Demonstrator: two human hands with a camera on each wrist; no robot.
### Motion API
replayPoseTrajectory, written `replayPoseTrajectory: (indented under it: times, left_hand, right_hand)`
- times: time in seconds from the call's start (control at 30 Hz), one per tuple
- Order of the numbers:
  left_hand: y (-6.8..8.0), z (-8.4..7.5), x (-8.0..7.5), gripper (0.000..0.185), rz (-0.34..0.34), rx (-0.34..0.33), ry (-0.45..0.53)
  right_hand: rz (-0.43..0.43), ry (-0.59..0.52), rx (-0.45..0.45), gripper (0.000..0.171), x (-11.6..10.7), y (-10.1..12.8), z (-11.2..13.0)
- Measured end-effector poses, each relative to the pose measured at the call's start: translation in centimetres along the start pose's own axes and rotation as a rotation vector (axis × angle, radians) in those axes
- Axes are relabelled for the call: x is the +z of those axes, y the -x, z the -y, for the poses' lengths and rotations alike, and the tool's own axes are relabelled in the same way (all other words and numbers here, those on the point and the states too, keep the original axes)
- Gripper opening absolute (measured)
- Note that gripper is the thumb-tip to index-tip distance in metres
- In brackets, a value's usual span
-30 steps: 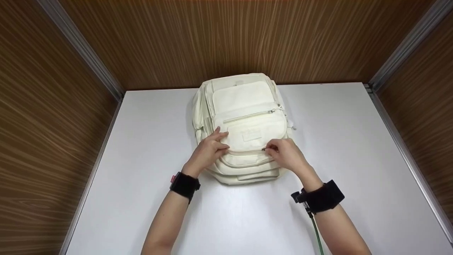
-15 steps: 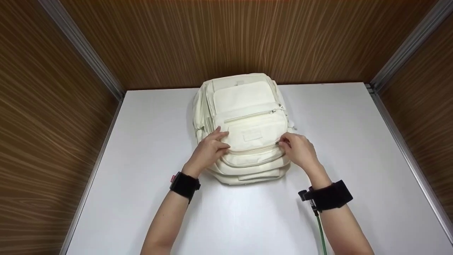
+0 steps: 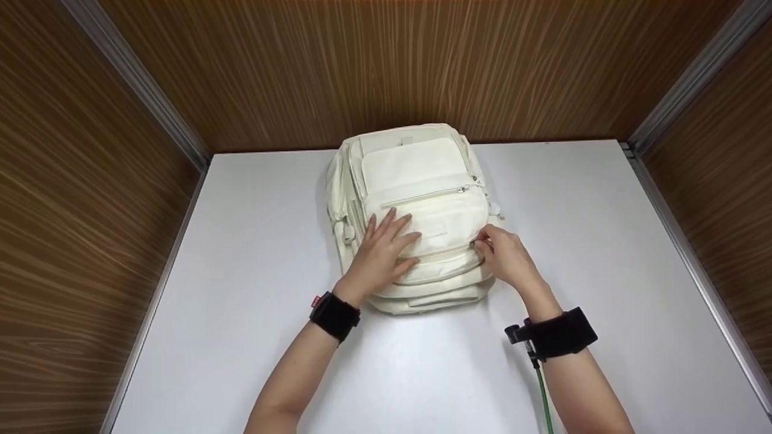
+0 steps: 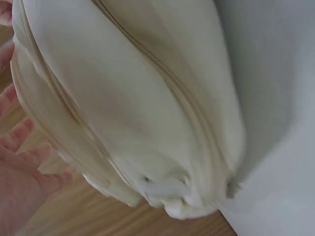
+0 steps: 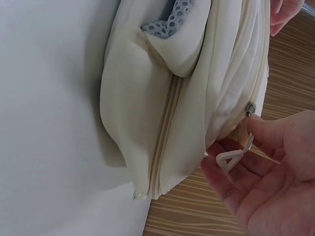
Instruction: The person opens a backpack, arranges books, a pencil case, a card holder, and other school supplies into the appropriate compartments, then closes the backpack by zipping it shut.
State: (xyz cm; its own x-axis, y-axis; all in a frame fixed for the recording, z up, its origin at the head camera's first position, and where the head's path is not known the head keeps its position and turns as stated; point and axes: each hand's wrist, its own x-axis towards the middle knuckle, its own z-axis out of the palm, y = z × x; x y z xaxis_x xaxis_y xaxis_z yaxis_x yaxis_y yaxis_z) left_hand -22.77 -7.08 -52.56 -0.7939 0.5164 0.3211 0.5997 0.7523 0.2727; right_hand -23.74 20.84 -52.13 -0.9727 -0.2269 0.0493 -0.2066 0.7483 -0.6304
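Left hand point(image 3: 386, 250) has shifted from the backpack's left edge inward, and now lies flat on the front pocket with fingers spread and straight, pressing the fabric. Right hand point(image 3: 505, 258) sits at much the same spot as half a second ago, at the right end of the lower pocket zipper point(image 3: 449, 249), after travelling rightward along it from mid-pocket.

Backpack point(image 3: 416, 169), cream, lies face up on the white table point(image 3: 241, 241), top toward the wooden back wall point(image 3: 392, 66).

Right wrist view: thumb and forefinger pinch the white pull tab point(image 5: 230, 159); the slider point(image 5: 250, 108) sits at the corner of the pocket. A grey mesh side pocket point(image 5: 173, 17) shows above.

Left wrist view: only fingertips point(image 4: 19, 135) show at the frame edge, beside the bag's bulging side; nothing is gripped.

Judgement: the zipper run looks finished or nearly so, slider at the end of its track. The flattened left palm reads as bracing the pocket against the pull.
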Motion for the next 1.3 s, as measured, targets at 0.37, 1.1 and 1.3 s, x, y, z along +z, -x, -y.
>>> replayPoseTrajectory:
  times: [0.37,1.1,1.3]
  left_hand:
    - [-2.3,-2.8,2.3,0.019,0.048,0.079,-0.265]
    - [-0.2,-2.2,0.5,0.005,0.029,0.044,-0.005]
    - [0.1,-1.8,0.2,0.004,0.041,0.044,0.069]
  right_hand:
    - [0.075,-0.015,0.045,0.004,0.3,-0.1,0.2]
    - [-0.024,0.118,-0.093,0.006,-0.2,1.3,0.7]
    - [-0.052,0.138,-0.07,0.006,-0.4,0.9,-0.2]
